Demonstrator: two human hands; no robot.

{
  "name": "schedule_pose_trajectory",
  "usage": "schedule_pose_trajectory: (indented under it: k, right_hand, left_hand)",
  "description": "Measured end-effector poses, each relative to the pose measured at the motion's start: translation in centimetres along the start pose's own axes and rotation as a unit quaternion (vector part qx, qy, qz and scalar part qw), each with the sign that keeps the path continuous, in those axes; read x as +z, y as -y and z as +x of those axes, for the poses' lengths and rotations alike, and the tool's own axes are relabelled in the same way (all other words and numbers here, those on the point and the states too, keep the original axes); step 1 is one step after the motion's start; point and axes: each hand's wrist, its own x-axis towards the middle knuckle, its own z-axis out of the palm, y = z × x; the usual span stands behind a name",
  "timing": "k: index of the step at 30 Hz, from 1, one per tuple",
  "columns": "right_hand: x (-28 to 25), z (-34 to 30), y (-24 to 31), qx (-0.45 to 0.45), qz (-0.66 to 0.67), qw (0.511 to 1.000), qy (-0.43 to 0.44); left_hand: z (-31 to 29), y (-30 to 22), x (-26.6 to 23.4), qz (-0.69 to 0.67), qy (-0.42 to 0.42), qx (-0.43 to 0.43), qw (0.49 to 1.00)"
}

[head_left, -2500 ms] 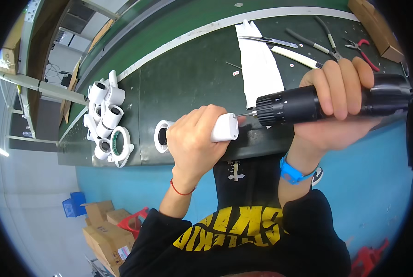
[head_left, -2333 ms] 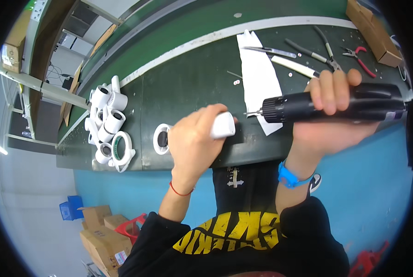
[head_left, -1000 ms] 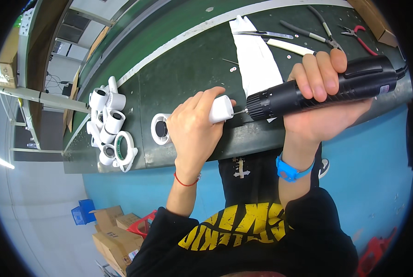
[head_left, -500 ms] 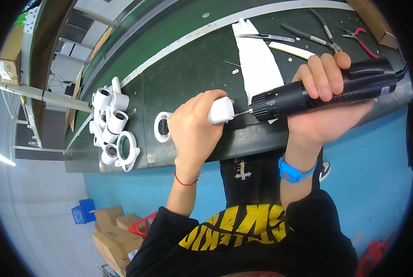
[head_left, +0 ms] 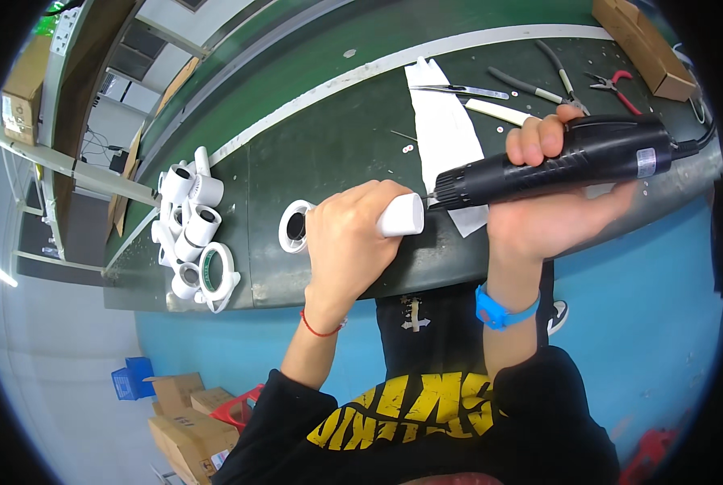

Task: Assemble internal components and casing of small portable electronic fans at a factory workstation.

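Observation:
My left hand (head_left: 349, 238) is closed around a white plastic housing (head_left: 402, 217), whose blunt rounded end sticks out to the right. On the hand's other side shows a white ring with a dark centre (head_left: 290, 227); whether it joins the housing is hidden by my fingers. My right hand (head_left: 535, 210) grips a black electric screwdriver (head_left: 555, 162) lying across the palm, its cord leaving at the right. The thin bit (head_left: 431, 199) points left, close beside the housing's end; whether it touches cannot be made out.
White cylindrical and ring-shaped parts (head_left: 190, 226) are heaped at the bench's left. Beyond the screwdriver lie a white sheet (head_left: 442, 129), tweezers (head_left: 487, 92), grey-handled pliers (head_left: 531, 84) and red-handled cutters (head_left: 620, 87). A cardboard box (head_left: 648, 52) stands far right.
The housing in my left hand has turned and shifted slightly right, and the ring has moved with the hand. The screwdriver has shifted left; less of its bit shows. The whole view has moved a little.

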Motion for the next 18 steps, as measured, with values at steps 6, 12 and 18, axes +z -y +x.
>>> schedule_pose_trajectory:
  k: [6,12,18]
  right_hand:
    - [-1.0,3.8,5.4,0.019,-0.066,0.986,0.149]
    - [-0.6,9.6,13.4,0.048,-0.399,0.896,0.187]
    - [-6.4,16.2,16.9,-0.116,-0.821,0.550,0.103]
  left_hand:
    - [-0.3,2.0,-0.2,0.068,-0.003,-0.040,0.997]
    - [-0.4,1.2,-3.3,0.007,0.036,0.011,0.999]
    - [-3.2,5.1,-6.1,0.096,0.040,-0.022,0.994]
